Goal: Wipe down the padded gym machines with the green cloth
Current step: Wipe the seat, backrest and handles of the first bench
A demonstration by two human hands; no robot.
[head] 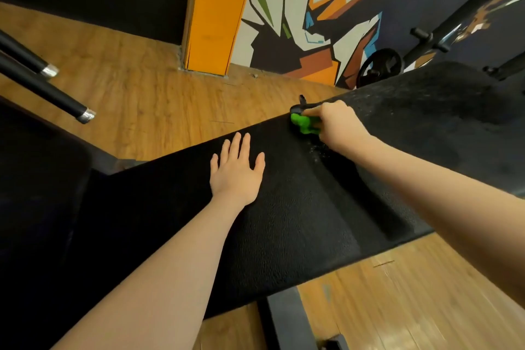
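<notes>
— Where is the bunched bright green cloth (305,123) being kept just now?

— It is being held in the right hand (338,122), whose grip is being closed tightly round it, fingers curled, and it is being pressed against the far edge of the long black textured padded bench (284,221). That pad is being treated as the counter here.

— And the left hand (237,170)?

— It is being laid flat on the pad, nearer the body, fingers straight and spread; nothing is being held by it. It is probably being used as a brace.

— What could be going wrong from here?

— The cloth is being worked right at the pad's edge, so it could be pushed over onto the wooden plank floor (159,105) if the stroke is being carried too far. It is also being kept wadded small, so only a narrow strip is likely being cleaned, and patches may be missed. Pale specks are being seen just beside the right wrist; whether they are moisture or dust cannot be told.
</notes>
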